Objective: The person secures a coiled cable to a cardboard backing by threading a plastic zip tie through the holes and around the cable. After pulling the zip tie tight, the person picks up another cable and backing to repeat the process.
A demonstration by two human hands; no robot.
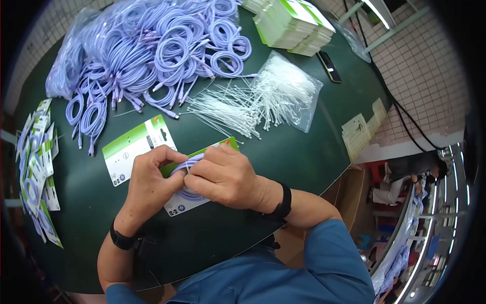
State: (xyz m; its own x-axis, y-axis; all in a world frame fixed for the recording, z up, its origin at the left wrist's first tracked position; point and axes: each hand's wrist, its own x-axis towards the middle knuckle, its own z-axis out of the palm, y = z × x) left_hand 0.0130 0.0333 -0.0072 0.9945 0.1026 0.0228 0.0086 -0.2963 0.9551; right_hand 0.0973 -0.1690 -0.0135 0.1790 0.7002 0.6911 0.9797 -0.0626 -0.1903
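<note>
Both hands are over a green and white backing card (175, 208) with a coil of lilac charging cable (190, 194) lying on it. My left hand (152, 182) holds the coil from the left, thumb and forefinger closed on it. From the right, my right hand (223, 175) is closed in a pinch on a thin white cable tie (187, 166) at the coil. Its fingers hide much of the coil and the tie's end. Left of the hands, a second backing card (124, 155) lies flat without a cable.
A large heap of coiled lilac cables (152, 50) fills the far left. Loose white cable ties (228, 109) spill beside a clear bag of ties (286, 88). Farther back are stacked cards (293, 30) and a phone (329, 66). Carded cables (38, 177) pile up at left.
</note>
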